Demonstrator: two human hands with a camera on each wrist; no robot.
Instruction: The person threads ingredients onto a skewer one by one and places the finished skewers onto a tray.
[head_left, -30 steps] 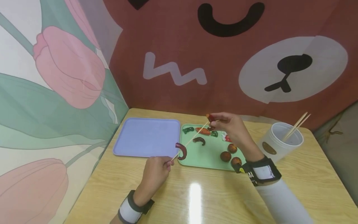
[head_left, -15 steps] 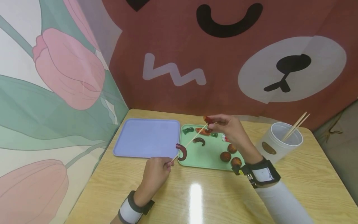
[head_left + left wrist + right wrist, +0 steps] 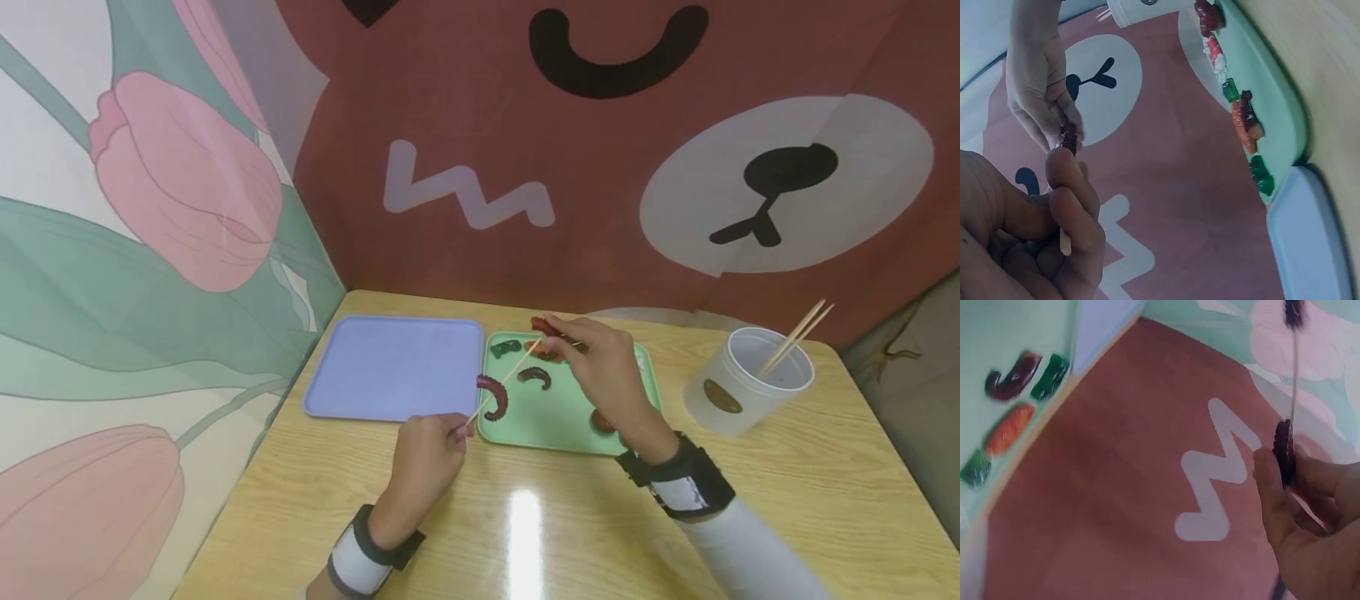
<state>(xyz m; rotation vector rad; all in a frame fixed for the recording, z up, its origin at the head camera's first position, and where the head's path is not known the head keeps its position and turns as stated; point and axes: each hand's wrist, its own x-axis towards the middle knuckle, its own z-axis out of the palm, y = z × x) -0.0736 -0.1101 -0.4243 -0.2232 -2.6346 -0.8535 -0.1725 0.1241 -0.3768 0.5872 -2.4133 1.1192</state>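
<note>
My left hand grips the lower end of a thin wooden skewer, whose blunt end pokes out below the fingers. Partway along the skewer hangs a curled dark-red toy octopus tentacle. At the far end, my right hand pinches a second tentacle between thumb and fingers, right at the skewer's tip. A third tentacle lies on the green tray below. Also on that tray are an orange piece and dark-green pieces.
A lavender tray sits left of the green one. At right stands a white plastic tub with wooden skewers leaning in it. Round brown pieces and a red-and-white piece share the green tray. Printed walls rise behind.
My right hand has moved left and slightly down with its tentacle, now covering more of the green tray's right side. The left hand and skewer have shifted slightly right.
</note>
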